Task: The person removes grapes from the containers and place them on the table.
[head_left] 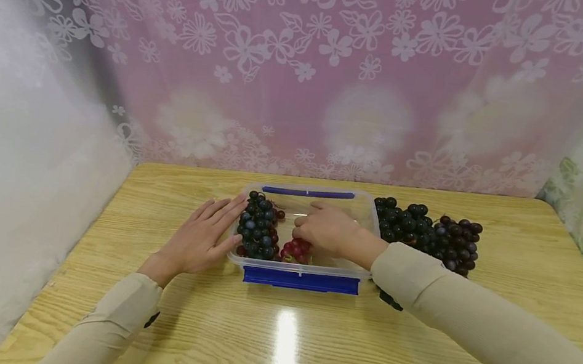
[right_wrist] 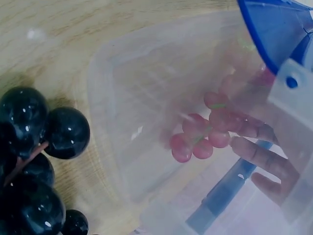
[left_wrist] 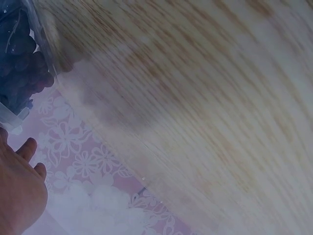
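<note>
A clear plastic box (head_left: pixel 335 272) with blue clips stands on the table. My left hand (head_left: pixel 199 240) has its fingers straight and lies against the box's left wall; the left wrist view catches part of that hand (left_wrist: pixel 22 188) close to the box's corner. My right hand (head_left: pixel 332 231) reaches down inside the box and holds a bunch of red grapes (head_left: pixel 297 250). Through the cloudy wall, the right wrist view shows its fingertips at the red grapes (right_wrist: pixel 203 134). A bunch of dark grapes (head_left: pixel 258 227) fills the box's left end, with some dark red grapes (head_left: pixel 280 214) beside it.
More black grapes (head_left: pixel 403 222) and a purple bunch (head_left: pixel 462 243) lie on the table just right of the box, partly behind the right sleeve. The wooden table (head_left: pixel 225 334) ends at a pink flowered curtain (head_left: pixel 281 93). A blue clip (head_left: pixel 300 279) hangs down at the box's front.
</note>
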The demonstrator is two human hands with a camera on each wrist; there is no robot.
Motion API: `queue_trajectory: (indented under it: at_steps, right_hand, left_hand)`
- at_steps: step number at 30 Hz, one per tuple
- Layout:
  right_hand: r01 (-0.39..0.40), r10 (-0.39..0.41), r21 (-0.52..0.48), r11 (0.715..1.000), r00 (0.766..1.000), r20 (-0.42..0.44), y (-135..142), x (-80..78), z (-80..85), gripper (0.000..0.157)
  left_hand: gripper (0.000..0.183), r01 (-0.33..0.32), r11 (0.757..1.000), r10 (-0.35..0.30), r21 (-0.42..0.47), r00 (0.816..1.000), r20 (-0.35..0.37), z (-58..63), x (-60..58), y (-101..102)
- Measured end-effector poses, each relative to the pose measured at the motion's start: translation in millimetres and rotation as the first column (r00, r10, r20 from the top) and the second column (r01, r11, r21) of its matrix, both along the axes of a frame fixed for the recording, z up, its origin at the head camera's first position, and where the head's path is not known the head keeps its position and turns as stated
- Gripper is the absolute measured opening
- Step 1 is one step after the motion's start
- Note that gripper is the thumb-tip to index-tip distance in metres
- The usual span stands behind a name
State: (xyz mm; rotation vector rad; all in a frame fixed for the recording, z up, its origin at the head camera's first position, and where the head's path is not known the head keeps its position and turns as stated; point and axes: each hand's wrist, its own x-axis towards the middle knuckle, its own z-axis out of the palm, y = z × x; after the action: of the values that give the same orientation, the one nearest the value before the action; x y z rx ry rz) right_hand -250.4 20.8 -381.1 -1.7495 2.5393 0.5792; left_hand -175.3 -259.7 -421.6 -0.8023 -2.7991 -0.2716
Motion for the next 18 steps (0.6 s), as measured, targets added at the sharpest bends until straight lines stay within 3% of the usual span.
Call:
queue_trajectory:
  at_steps: [8,18]
  right_hand:
    - [-0.031,0.028,-0.022,0.999,0.995,-0.097,0.8,3.2,-2.8,0.034]
    - [-0.009,0.007,-0.026,1.0,0.996,-0.091,-0.2,1.3,-2.3,0.036]
  left_hand:
    - [0.065,0.003,1.0,-0.003,-0.006,1.0,0.012,0.4,-0.6,0.4]
    - [0.065,0.001,1.0,-0.001,-0.007,1.0,0.008,-1.9,-1.8,-1.4]
